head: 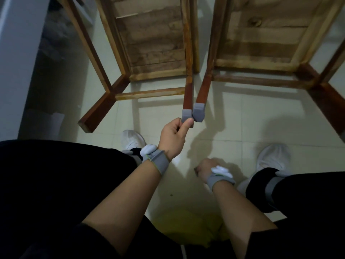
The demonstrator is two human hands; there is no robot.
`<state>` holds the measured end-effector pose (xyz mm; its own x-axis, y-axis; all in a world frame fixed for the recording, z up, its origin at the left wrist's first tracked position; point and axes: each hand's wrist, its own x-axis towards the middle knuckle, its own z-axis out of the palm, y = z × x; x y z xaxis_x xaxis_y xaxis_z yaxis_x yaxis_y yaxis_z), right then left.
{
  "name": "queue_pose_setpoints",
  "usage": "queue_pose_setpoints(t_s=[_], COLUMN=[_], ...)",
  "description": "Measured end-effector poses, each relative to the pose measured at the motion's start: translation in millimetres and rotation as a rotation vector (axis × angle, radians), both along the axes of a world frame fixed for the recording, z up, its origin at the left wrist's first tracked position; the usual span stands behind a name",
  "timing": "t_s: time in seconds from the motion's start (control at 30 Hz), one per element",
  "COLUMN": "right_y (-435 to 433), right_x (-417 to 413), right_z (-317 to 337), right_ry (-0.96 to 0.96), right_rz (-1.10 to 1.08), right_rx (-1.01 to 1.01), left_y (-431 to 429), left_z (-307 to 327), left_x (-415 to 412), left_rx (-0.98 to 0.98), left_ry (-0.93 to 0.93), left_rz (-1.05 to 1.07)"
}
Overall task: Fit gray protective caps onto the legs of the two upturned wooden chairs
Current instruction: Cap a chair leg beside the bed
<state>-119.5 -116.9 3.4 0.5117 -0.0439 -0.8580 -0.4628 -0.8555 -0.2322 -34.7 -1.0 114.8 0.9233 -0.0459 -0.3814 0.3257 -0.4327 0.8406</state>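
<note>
Under both seats you see bare, rough-sawn wood: the left chair (155, 43) and the right chair (261, 40) show unfinished, grainy planks, while their legs wear a smoother reddish-brown stain with a faint sheen. The left cap (186, 114) and the right cap (198, 113) look smooth and matt gray. The floor (242, 118) is pale, softly reflective tile. Your wrist bands (158, 161) are gray cloth.

Landmark: left chair (155, 43), upturned on the tiled floor (242, 118).
Right chair (261, 34): just beside the left chair, also upturned.
First cap (186, 114): gray, fitted on the left chair's near right leg.
Second cap (199, 114): gray, on the right chair's adjoining leg, touching the first cap.
Left hand (173, 135): pinches the first cap.
Right hand (203, 170): nearer the person than the left chair, fingers curled under; contents hidden.
</note>
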Motion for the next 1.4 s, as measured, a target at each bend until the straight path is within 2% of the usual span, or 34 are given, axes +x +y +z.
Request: queue_pose_setpoints(t_s=[0.13, 0.2, 0.37, 0.53, 0.7, 0.8, 0.97, 1.23, 1.4], right_y=[-9, -10, 3, 39, 92, 117, 157, 191, 188], right_x=[-3, -5, 11, 35, 59, 71, 76, 88, 81], right_z=[7, 6, 36, 78, 155, 181, 203, 203, 207], right_ry=[-0.141, -0.133, -0.239, -0.395, -0.530, -0.619, -0.728, -0.706, -0.637], right_rz=[-0.215, -0.277, -0.228, -0.306, -0.377, -0.444, -0.392, -0.391, -0.391], right_rx=[0.000, -0.001, 0.052, 0.284, 0.507, 0.637, 0.735, 0.800, 0.817], left_y=[-3, -2, 23, 78, 142, 162, 191, 230, 230], left_z=[4, 9, 47, 95, 142, 151, 153, 125, 115], left_x=[3, 4, 10, 7, -1, -2, -9, 2, 3], left_rx=[0.019, 0.047, 0.068, 0.135, 0.121, 0.106, -0.006, -0.081, -0.135], left_ry=[0.015, 0.033, -0.010, -0.085, -0.138, -0.088, -0.021, -0.048, 0.001], left_rz=[0.002, -0.009, -0.002, 0.045, 0.176, 0.174, 0.182, 0.224, 0.229])
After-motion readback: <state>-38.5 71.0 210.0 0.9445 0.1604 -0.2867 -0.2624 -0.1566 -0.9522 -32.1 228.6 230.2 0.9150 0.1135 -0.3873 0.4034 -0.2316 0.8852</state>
